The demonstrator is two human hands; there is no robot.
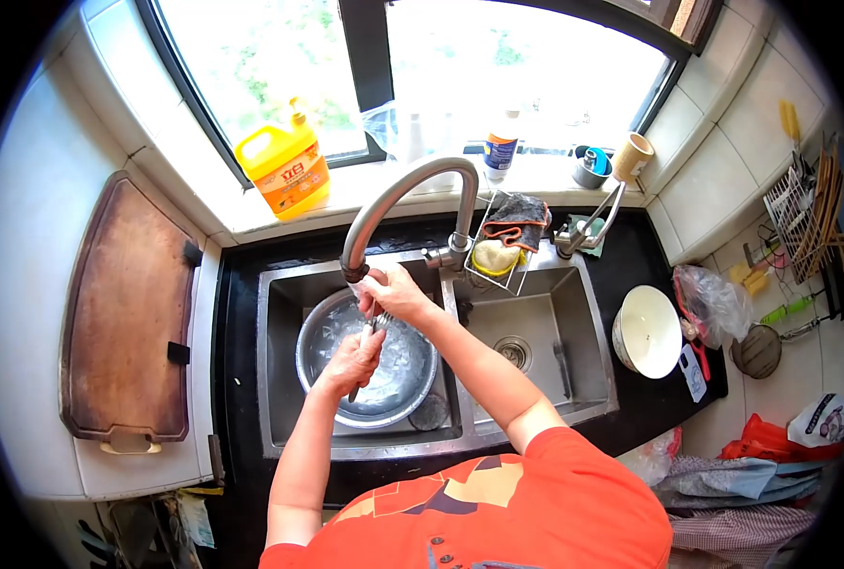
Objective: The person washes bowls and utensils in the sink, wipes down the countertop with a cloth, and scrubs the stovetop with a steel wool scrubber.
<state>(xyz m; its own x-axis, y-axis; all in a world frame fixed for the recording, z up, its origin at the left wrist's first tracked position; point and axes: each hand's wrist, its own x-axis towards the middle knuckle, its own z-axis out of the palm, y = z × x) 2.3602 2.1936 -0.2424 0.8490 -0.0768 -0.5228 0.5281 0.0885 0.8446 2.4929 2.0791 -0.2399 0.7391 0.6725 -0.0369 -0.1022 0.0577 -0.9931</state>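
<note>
Bare left hand [351, 365] clenched round silver metal cutlery [382, 321] (exact count unclear); bare right hand [395, 292] grasping upper part, two hands in all. Below fingers, one round silver metal basin [426, 391]; above right fingers, one curved grey metal faucet [429, 169].

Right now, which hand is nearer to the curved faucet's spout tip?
Right: the right hand is close by the spout tip; the left hand is farther from it, nearer the person's body, above the metal basin.
</note>
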